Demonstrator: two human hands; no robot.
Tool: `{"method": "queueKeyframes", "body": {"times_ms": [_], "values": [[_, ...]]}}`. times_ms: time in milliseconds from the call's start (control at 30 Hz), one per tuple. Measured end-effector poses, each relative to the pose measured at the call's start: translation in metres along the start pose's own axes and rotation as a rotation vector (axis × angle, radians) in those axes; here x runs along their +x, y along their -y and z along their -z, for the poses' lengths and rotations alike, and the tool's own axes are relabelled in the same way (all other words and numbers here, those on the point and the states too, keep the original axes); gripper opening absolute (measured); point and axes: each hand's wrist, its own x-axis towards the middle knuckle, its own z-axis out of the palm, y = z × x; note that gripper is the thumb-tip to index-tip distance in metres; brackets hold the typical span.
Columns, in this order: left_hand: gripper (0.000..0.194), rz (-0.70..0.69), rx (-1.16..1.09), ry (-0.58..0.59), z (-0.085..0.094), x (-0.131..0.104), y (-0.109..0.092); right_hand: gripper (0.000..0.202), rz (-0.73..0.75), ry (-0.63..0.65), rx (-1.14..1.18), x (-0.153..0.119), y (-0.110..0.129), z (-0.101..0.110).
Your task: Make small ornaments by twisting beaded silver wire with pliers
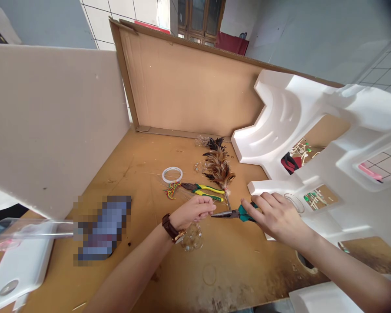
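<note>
My right hand is wrapped round the teal handles of long-nose pliers, whose tips point left. Right at those tips is my left hand, its fingers pinched together on something too small to make out. A brown watch sits on the left wrist. Just beyond the hands lie combination pliers with yellow and green handles. Behind them rests a bunch of brown and black feathers. Coloured threads and a white ring-shaped roll are to the left. Below my left wrist is a loose clear coil with beads.
White moulded foam stands along the right, with small green-and-white pieces showing through its openings. A cardboard wall closes off the back, and a pale foam board the left. A pixelated, phone-like object lies on the left of the tabletop.
</note>
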Motion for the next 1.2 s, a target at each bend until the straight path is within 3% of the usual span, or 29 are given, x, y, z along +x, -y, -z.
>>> {"method": "queueKeyframes", "body": {"times_ms": [133, 233, 400, 467, 533, 633, 767, 933, 1067, 1200], "values": [[0.033, -0.038, 0.069, -0.038, -0.001, 0.001, 0.001, 0.037, -0.007, -0.006, 0.052, 0.001, -0.001, 0.000], [0.031, -0.185, 0.259, -0.081, -0.004, 0.000, -0.001, 0.031, -0.037, 0.051, 0.145, 0.002, -0.003, 0.002], [0.030, -0.458, 0.721, -0.206, -0.016, -0.013, -0.011, 0.032, -0.246, 0.309, 0.546, 0.001, -0.006, 0.009], [0.030, -0.527, 0.918, -0.195, -0.021, -0.021, -0.016, 0.030, -0.279, 0.405, 0.693, -0.001, -0.006, 0.010], [0.027, -0.547, 1.066, -0.182, -0.026, -0.027, -0.018, 0.029, -0.292, 0.455, 0.775, -0.002, -0.004, 0.009], [0.024, -0.523, 1.214, -0.223, -0.029, -0.030, -0.016, 0.033, -0.319, 0.418, 0.756, -0.005, 0.002, 0.006], [0.023, -0.473, 1.223, -0.350, -0.030, -0.028, -0.013, 0.040, -0.345, 0.297, 0.686, -0.011, 0.013, -0.001], [0.028, -0.502, 1.006, -0.407, -0.026, -0.031, -0.021, 0.019, -0.359, 0.327, 0.726, -0.023, 0.029, -0.036], [0.024, -0.489, 0.996, -0.351, -0.023, -0.031, -0.022, 0.016, -0.375, 0.304, 0.616, -0.035, 0.052, -0.078], [0.020, -0.467, 0.981, -0.297, -0.024, -0.028, -0.018, 0.014, -0.361, 0.308, 0.540, -0.038, 0.072, -0.101]]}}
